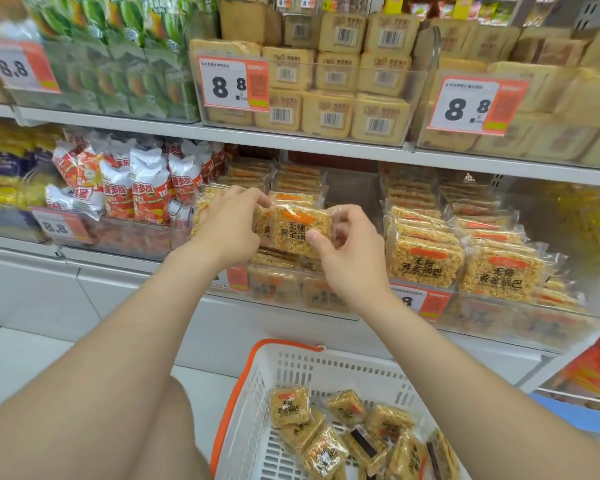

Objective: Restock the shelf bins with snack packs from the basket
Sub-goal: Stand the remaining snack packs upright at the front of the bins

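The snack pack (300,230), a square slab of puffed golden rice crust sealed in clear film with an orange label, is held upright in front of the middle bin (278,289) on the lower shelf, just above the packs already stacked there. It looks light and stiff but brittle, so a hard squeeze would likely crack it, and the glossy film is probably slippery. The safest hold seems to be on the side edges or the crimped film ends, not on the flat face. The left hand (229,230) pinches its upper left corner with curled fingers, and the right hand (352,261) grips the right edge, thumb on the front and fingers behind. Whether a second pack sits behind the first, I cannot tell. The neighbouring bin (499,313) to the right is full of the same packs, standing on edge. Below, the white basket (291,365) with an orange rim holds more loose packs (290,407).
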